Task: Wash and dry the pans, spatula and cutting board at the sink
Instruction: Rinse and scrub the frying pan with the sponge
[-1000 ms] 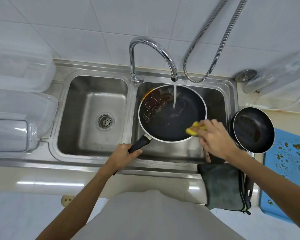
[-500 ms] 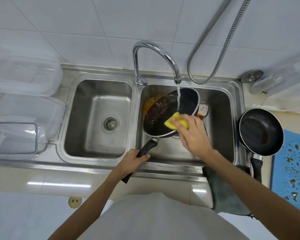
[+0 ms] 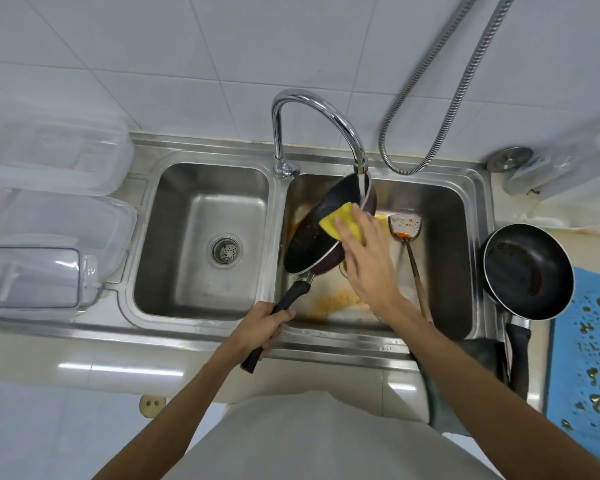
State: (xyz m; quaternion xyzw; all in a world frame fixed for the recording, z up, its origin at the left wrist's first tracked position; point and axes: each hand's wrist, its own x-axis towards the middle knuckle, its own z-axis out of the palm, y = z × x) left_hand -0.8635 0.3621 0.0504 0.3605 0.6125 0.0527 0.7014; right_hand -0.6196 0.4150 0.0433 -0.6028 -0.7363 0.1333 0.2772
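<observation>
My left hand [image 3: 260, 327] grips the black handle of a large dark frying pan [image 3: 312, 237], tipped steeply on edge in the right sink basin [image 3: 440, 216] under the running tap [image 3: 326, 116]. My right hand [image 3: 368, 261] presses a yellow sponge [image 3: 340, 220] against the pan's inner face near its rim. A metal spatula [image 3: 407, 225] smeared with orange sauce lies in the same basin, its wooden handle pointing toward me. A smaller black pan [image 3: 527, 271] sits on the counter right of the sink. A blue cutting board [image 3: 589, 344] with brown spots lies at the far right.
The left basin [image 3: 187, 271] has a drain strainer. Clear plastic containers [image 3: 49, 209] stack on the left counter. A dark cloth [image 3: 465, 386] hangs over the sink's front edge at right. A metal shower hose [image 3: 440, 109] loops on the tiled wall. Orange residue lies on the right basin floor.
The big pan has gone from lying flat under the tap to standing steeply on edge, uncovering the spatula. My right hand with the sponge moved from the pan's right rim onto its inner face.
</observation>
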